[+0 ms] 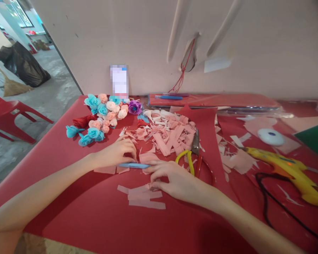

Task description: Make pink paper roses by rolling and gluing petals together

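My left hand [116,152] rests on the red table, its fingers curled around the left end of a light blue pen [134,165]. My right hand [172,178] meets the pen's other end, its fingers pinched on the pen and a pink paper strip. A few cut pink strips [145,197] lie just below my right hand. A heap of pink paper scraps [165,135] spreads behind both hands. Finished paper roses [103,114] in blue, pink, purple and red sit at the back left.
Yellow-handled scissors [192,155] lie right of my hands. A yellow glue gun [291,173] with a black cord sits at the right, a white tape dispenser [270,136] behind it. Red paper sheets [212,100] lean by the wall. A red plastic chair [7,113] stands left.
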`<state>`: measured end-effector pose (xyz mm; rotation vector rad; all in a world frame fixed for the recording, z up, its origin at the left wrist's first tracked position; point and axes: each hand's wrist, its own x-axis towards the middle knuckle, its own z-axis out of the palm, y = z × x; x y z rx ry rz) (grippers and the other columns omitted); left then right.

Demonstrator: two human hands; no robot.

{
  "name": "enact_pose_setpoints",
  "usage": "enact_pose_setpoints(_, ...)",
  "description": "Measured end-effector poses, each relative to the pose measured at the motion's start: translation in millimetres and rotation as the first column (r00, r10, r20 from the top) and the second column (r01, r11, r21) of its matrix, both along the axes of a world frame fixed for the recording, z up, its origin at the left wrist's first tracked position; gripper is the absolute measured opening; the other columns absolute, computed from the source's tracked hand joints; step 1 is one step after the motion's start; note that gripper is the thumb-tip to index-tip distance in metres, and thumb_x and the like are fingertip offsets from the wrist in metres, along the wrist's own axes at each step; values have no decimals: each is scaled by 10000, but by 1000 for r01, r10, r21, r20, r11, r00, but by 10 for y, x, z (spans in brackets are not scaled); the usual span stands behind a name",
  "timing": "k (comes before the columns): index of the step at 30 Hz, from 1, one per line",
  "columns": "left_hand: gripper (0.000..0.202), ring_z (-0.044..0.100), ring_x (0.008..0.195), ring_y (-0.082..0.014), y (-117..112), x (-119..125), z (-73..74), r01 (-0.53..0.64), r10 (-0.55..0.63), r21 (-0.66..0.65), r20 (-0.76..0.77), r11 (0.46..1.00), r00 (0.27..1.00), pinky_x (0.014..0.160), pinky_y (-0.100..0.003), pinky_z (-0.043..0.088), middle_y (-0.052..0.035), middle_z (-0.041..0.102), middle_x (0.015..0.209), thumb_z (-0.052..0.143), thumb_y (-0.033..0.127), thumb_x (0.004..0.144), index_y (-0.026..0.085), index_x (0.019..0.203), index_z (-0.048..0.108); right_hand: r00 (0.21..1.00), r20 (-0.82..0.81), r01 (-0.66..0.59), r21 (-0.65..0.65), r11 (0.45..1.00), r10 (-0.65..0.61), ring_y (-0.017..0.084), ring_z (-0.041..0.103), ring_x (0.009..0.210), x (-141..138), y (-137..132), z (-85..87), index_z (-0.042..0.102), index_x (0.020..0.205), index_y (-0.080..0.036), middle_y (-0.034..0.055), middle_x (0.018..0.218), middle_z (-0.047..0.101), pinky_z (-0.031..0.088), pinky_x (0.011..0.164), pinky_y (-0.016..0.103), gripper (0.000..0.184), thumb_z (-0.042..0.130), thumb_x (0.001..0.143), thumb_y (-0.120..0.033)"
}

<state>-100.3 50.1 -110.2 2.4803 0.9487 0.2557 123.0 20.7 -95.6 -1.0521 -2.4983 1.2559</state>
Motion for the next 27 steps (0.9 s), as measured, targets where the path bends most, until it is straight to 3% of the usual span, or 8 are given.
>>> enact_pose_setpoints(13,194,535,867,-133,11,-19,20,17,-17,0,-16,1000,1000,936,-297,255,9,662,860,473,191,866,196,785,648,1000,-11,-23,19,1000,24,248,571,1069,-7,1,-13,737,707,-170,87,1063,676,445,900,335,158,592,754,-131)
enact_pose_setpoints(27,121,546,811,-153,35,-29,-18,-139,138,7,71,990,988,932,-357,306,0,664,775,525,173,808,188,767,637,999,-23,-24,20,1000,25,252,568,1074,-6,3,-34,738,713,-168,99,1075,669,455,877,339,158,587,761,-157)
